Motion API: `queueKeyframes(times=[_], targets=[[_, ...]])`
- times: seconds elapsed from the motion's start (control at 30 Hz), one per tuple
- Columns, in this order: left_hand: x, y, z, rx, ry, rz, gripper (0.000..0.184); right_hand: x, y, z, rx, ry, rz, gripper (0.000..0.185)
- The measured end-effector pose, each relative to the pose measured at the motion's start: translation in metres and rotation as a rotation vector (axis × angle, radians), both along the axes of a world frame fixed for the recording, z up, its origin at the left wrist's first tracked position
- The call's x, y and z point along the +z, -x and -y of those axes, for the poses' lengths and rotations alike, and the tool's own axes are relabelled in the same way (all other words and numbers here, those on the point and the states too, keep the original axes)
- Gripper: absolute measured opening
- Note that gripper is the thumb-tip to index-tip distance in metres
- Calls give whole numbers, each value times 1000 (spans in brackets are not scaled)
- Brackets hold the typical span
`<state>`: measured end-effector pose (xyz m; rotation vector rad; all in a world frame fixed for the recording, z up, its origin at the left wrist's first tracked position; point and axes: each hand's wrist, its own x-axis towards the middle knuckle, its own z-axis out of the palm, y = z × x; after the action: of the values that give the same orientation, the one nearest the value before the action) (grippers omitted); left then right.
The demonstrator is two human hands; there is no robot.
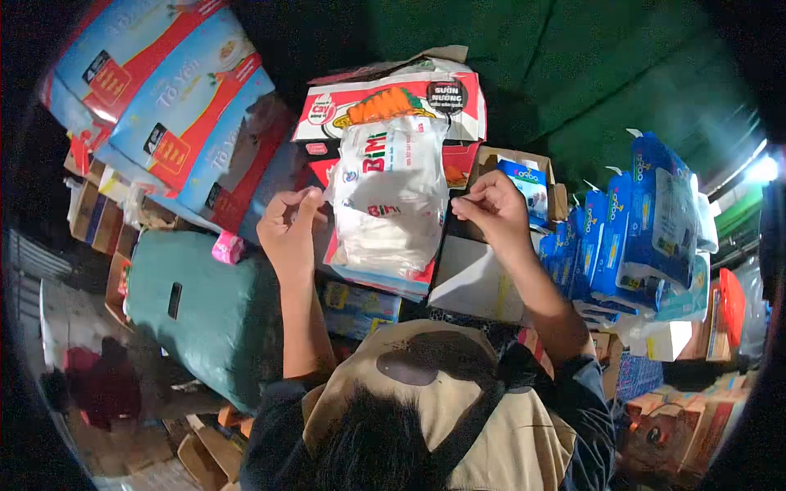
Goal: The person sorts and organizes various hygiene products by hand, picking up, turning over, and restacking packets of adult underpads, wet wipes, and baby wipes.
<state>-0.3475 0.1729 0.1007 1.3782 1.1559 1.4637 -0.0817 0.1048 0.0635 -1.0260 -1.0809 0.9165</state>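
Note:
A white, partly see-through plastic package printed "BiMi" in red [385, 196] lies in front of me on top of stacked cartons. My left hand [293, 221] is just left of it, thumb and fingers pinched together close to its edge. On the other side, my right hand [498, 209] is also pinched, fingertips a little short of the package's right edge. Whether either pinch holds a thin bit of plastic is too fine to make out. Behind the package stands a red and white carton [393, 102] with food pictures on it.
Large light-blue printed packs [176, 123] rise at the left above a green plastic stool [192, 303] with a small pink packet [228, 247]. Several blue packs [610, 237] stand in a row at the right. A white box [479, 278] sits below my right hand.

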Motion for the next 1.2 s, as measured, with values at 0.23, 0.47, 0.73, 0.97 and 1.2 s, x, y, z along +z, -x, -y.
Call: queueKeyframes(times=[0.23, 0.47, 0.73, 0.97, 1.2], targets=[[-38, 19, -63, -211, 45, -115, 50, -15, -5, -34, -128, -22, 362, 53], [-79, 36, -99, -727, 164, -181, 120, -24, -11, -47, 62, 205, 664, 126], [-65, 3, -86, -788, 193, -124, 103, -41, -1, -79, 315, -16, 610, 143], [-65, 1, -80, -655, 227, -219, 84, -45, 5, -74, 180, -64, 681, 136], [-64, -6, -71, -638, -54, -402, 76, -28, 12, -40, 128, -9, 510, 122]])
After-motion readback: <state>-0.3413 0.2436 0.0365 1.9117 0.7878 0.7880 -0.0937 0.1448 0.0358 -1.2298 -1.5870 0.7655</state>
